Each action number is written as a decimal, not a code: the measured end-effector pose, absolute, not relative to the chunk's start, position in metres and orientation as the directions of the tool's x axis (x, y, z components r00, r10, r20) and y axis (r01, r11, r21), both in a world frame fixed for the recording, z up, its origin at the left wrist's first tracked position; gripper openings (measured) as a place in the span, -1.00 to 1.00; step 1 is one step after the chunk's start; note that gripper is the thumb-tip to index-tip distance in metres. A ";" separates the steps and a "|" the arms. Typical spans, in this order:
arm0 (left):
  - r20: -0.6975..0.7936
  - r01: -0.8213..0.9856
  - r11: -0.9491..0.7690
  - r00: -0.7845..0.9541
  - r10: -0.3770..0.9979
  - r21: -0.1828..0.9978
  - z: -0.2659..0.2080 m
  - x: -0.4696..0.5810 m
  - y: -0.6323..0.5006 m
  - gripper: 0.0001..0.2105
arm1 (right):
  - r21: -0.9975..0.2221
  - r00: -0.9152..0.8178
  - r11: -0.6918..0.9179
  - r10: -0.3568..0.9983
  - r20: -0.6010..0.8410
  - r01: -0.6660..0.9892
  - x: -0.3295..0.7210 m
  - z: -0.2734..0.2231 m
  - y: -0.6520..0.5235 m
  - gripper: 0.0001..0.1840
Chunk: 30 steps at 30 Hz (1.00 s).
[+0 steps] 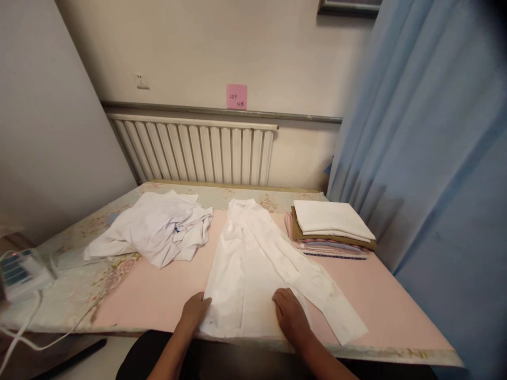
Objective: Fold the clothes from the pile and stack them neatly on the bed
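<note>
A white long-sleeved shirt (237, 274) lies spread in front of me, its collar away from me and its hem at the near table edge. One sleeve (332, 301) slants out to the lower right. At the shirt's lower left side, my left hand (196, 311) is closed with its fingertips on the edge of the cloth. My right hand (292, 316) rests at the lower right part of the body, fingers curled on the fabric near the sleeve. The undersides of both hands are hidden.
Left of the shirt is a crumpled heap of white clothes (158, 227). A stack of folded cloths (332, 221) lies at the right. A white device with a cord (24, 274) stands far left. A blue curtain (428, 158) hangs along the right side; a radiator (198, 150) is behind the table.
</note>
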<state>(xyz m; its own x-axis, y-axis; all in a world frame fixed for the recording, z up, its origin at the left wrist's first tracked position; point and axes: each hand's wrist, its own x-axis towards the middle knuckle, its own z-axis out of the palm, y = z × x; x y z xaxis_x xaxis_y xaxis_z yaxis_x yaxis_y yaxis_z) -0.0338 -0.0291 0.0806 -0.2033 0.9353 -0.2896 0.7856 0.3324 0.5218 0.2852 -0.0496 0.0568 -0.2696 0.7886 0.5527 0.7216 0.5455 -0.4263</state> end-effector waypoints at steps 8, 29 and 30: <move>-0.296 0.755 0.362 -0.231 0.927 0.547 0.077 -0.040 -0.034 -0.81 | -0.444 -0.269 0.544 0.795 0.544 0.712 0.286 0.057 -0.050 -0.75; -0.383 0.281 0.389 -0.077 0.920 0.877 0.091 -0.037 0.063 -0.77 | -0.727 -0.162 0.191 0.981 0.111 0.660 0.270 0.092 0.035 -0.81; -0.381 0.269 0.386 -0.073 0.922 0.882 0.089 -0.038 0.072 -0.78 | -0.754 -0.152 0.159 0.985 0.079 0.637 0.262 0.103 0.059 -0.81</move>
